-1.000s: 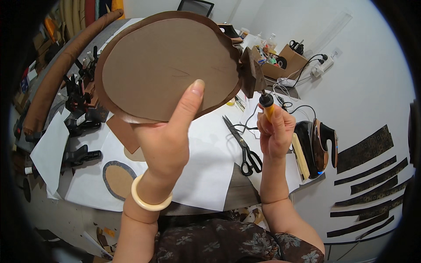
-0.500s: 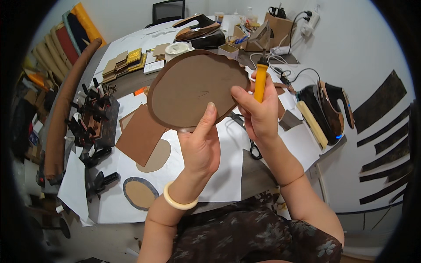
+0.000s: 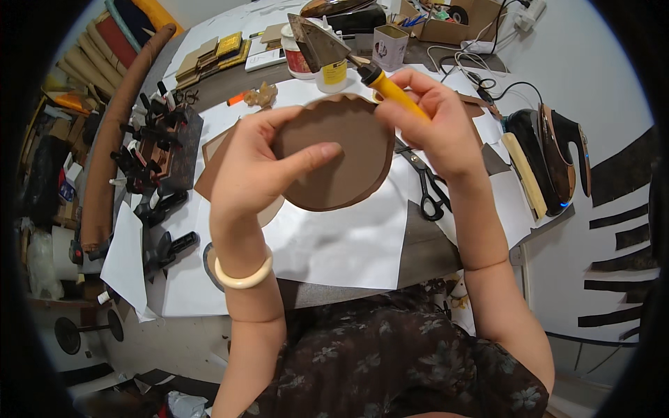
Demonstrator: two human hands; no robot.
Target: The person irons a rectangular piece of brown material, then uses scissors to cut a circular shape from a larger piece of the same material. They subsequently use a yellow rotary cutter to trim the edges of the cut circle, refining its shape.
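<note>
The left hand (image 3: 247, 167) grips the brown oval piece (image 3: 341, 164), thumb across its face; the hand hides one end, so I cannot tell its long axis. The right hand (image 3: 439, 125) is closed round the yellow-handled scraper (image 3: 370, 72), its long axis running from four o'clock to ten, blade pointing to ten. From the piece, a bottle (image 3: 333, 81) stands at twelve o'clock; at one are a square tin (image 3: 391, 54), contents unclear, and a cardboard box (image 3: 437, 31) holding black tape (image 3: 458, 14).
</note>
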